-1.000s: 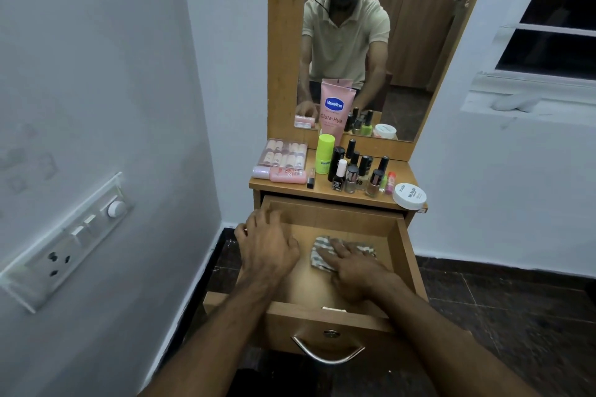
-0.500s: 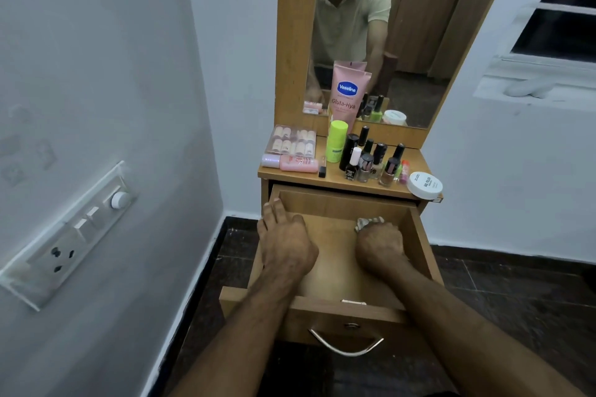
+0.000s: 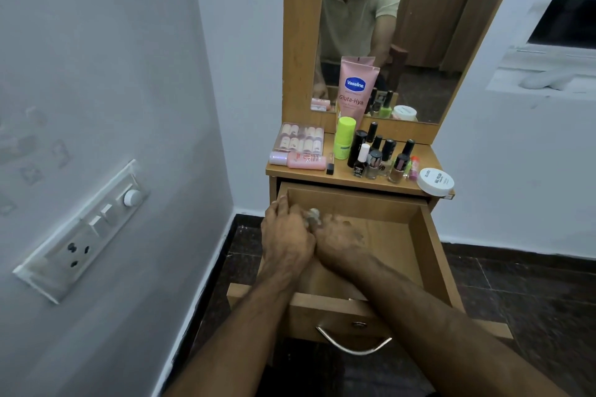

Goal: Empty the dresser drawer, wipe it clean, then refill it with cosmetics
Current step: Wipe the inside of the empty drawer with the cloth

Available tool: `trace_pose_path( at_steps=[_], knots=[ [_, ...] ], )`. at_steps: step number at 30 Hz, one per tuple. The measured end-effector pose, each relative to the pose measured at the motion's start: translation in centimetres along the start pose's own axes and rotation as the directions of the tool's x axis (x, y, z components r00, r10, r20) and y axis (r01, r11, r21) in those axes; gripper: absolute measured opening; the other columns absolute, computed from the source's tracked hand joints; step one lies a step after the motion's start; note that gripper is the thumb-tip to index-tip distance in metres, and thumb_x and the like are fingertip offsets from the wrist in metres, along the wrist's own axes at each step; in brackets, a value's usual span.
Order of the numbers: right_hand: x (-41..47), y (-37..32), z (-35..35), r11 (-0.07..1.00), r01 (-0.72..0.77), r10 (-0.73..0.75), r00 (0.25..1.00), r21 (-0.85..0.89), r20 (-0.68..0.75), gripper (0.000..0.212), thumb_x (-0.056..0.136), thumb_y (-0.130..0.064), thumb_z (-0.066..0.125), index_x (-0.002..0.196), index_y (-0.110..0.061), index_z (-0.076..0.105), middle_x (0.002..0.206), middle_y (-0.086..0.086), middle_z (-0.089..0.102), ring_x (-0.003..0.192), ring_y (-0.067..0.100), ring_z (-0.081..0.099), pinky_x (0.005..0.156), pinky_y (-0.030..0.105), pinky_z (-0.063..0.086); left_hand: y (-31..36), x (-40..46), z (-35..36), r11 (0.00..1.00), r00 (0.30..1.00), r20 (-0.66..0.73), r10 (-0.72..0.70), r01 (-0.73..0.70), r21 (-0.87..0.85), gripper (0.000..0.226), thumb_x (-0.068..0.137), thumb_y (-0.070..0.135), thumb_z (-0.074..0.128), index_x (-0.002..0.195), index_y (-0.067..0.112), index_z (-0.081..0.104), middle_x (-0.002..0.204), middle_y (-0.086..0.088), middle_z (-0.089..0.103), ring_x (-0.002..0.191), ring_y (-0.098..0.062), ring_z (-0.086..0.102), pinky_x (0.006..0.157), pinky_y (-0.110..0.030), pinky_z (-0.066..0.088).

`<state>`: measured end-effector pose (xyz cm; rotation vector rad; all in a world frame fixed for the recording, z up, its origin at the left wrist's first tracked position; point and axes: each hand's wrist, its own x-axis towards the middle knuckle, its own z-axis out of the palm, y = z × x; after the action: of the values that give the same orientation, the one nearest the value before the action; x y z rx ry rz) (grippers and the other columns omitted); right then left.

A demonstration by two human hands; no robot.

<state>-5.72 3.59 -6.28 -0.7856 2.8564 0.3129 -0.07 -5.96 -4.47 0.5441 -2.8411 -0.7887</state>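
Right hand (image 3: 338,243): inside the open drawer at its left side, palm down on the drawer floor and blurred; a small grey wad of cloth (image 3: 313,215) shows at its fingertips. Whether the fingers curl around the cloth or press it flat cannot be told.
Left hand (image 3: 285,237): resting on the drawer's left wall near the back corner, fingers relaxed and spread forward, holding nothing; it touches the right hand at the thumb side.
Drawer (image 3: 429,255): pulled out from the dresser, its wooden floor bare apart from the hands and cloth; a curved metal handle (image 3: 354,344) hangs on the front panel.
Dresser top (image 3: 342,176): carries the cosmetics, all outside the drawer.
Cosmetics: a pink Vaseline tube (image 3: 355,89) leans upright against the mirror (image 3: 429,42); a lime-green bottle (image 3: 344,138) stands just in front of it; a clear box of nail tips (image 3: 300,138) sits at the left with a pink bottle (image 3: 298,159) lying in front; a cluster of nail polish bottles (image 3: 382,156) stands at the middle; a white jar (image 3: 435,181) sits at the right front corner.
Wall at left: a white switchboard (image 3: 84,232) with a socket and a round knob.
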Motion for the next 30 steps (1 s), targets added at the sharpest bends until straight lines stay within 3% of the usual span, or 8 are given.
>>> trace_pose_path(
  at_steps=[4,6,10,14,17,22,26,30],
  knots=[
    [-1.8,2.8,-0.4,0.954,-0.26,0.261,0.965,0.15,0.012,0.045,0.099,-0.017,0.045,0.142,-0.006,0.046,0.142,0.019,0.049,0.126,0.032,0.049,0.102,0.038,0.043,-0.2,-0.1,0.0,0.995,0.999,-0.031,-0.023,0.02,-0.095,0.033,0.088,0.015,0.066,0.121,0.021,0.065,0.161,-0.004,0.032,0.148,-0.025,0.023,0.119,-0.045,0.029],
    [-2.5,2.6,-0.8,0.913,-0.276,0.297,0.954,0.3,-0.026,0.053,0.095,-0.018,0.054,0.145,-0.009,0.042,0.141,0.016,0.048,0.125,0.03,0.047,0.099,0.036,0.045,-0.2,-0.1,0.3,0.992,0.999,-0.044,-0.029,0.023,-0.124,0.032,0.086,0.011,0.066,0.117,0.022,0.066,0.16,-0.003,0.034,0.147,-0.025,0.025,0.119,-0.044,0.031],
    [-1.7,0.9,-1.8,0.956,-0.011,0.115,0.933,0.292,-0.341,0.076,0.095,-0.024,0.061,0.159,-0.018,0.021,0.157,0.003,0.03,0.132,0.025,0.039,0.099,0.039,0.05,-0.2,0.4,0.5,0.98,0.994,-0.079,-0.082,0.066,-0.188,0.047,0.085,0.004,0.063,0.13,0.016,0.059,0.155,-0.004,0.042,0.145,-0.023,0.031,0.118,-0.04,0.034],
    [1.3,0.3,-2.1,0.972,0.227,-0.17,0.866,0.066,-0.47,0.058,0.101,-0.029,0.054,0.155,-0.019,0.036,0.158,0.001,0.04,0.128,0.027,0.047,0.099,0.041,0.046,-0.4,1.0,1.4,0.972,0.988,-0.102,-0.113,0.089,-0.218,0.07,0.088,0.013,0.067,0.151,0.014,0.037,0.155,-0.005,0.042,0.143,-0.023,0.036,0.118,-0.042,0.035],
    [3.2,-0.1,-1.4,0.971,0.218,-0.237,0.877,-0.094,-0.418,0.063,0.101,-0.031,0.055,0.158,-0.016,0.031,0.159,0.004,0.038,0.127,0.027,0.046,0.097,0.04,0.045,-0.4,0.9,1.3,0.971,0.988,-0.092,-0.121,0.098,-0.219,0.075,0.093,0.015,0.064,0.157,0.013,0.025,0.158,-0.008,0.037,0.145,-0.025,0.034,0.119,-0.041,0.033],
    [2.9,-0.4,-1.0,0.974,0.123,-0.191,0.899,-0.192,-0.395,0.067,0.103,-0.03,0.048,0.159,-0.008,0.018,0.159,0.013,0.033,0.136,0.032,0.039,0.105,0.045,0.039,-0.5,0.8,1.1,0.997,0.992,-0.126,-0.024,0.015,-0.07,0.075,0.098,0.014,0.054,0.159,0.008,0.011,0.166,-0.009,0.019,0.153,-0.022,0.016,0.123,-0.031,0.011],
    [1.4,2.1,-1.1,0.99,-0.002,-0.047,0.941,-0.143,-0.335,0.056,0.106,-0.022,0.035,0.157,-0.005,0.02,0.153,0.018,0.04,0.133,0.037,0.043,0.111,0.051,0.033,-0.8,1.0,1.5,0.999,0.992,-0.121,-0.039,0.037,-0.019,0.079,0.095,0.015,0.056,0.16,0.01,0.012,0.166,-0.009,0.019,0.153,-0.024,0.016,0.126,-0.036,0.011],
    [-0.9,7.0,-0.2,0.98,-0.183,0.16,0.96,-0.083,-0.231,0.059,0.104,-0.023,0.044,0.155,-0.005,0.021,0.154,0.022,0.038,0.139,0.039,0.039,0.119,0.053,0.029,-0.6,0.7,1.6,0.999,0.994,-0.11,-0.024,0.021,-0.03,0.085,0.089,0.008,0.06,0.159,0.01,0.013,0.166,-0.009,0.02,0.153,-0.025,0.016,0.126,-0.039,0.015]
  ],
)
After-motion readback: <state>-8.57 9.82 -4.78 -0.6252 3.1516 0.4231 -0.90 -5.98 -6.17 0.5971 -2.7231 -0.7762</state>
